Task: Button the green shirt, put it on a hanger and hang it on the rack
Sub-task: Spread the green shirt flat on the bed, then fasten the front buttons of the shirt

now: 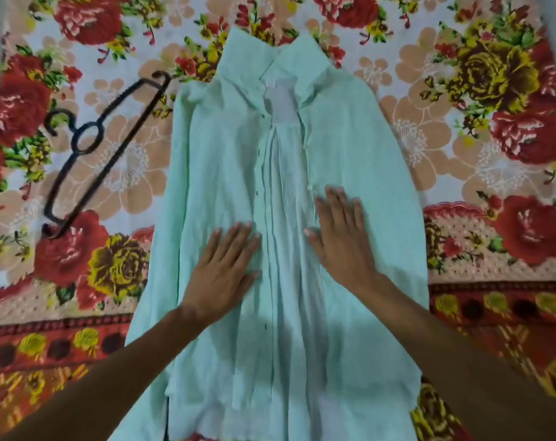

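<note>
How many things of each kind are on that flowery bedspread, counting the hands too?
Shirts: 1, the green shirt
Hangers: 1, the black hanger
Hands: 2, the left hand and the right hand, both flat on the shirt
Total: 4, all on the floral bedspread

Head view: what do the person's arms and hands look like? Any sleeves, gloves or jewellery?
Both are bare. The left hand and right hand show no gloves, rings, watch or bracelet. The left forearm and right forearm are uncovered to the frame edge, no sleeve in view. Nails look short and unpainted, though the picture is soft.
</note>
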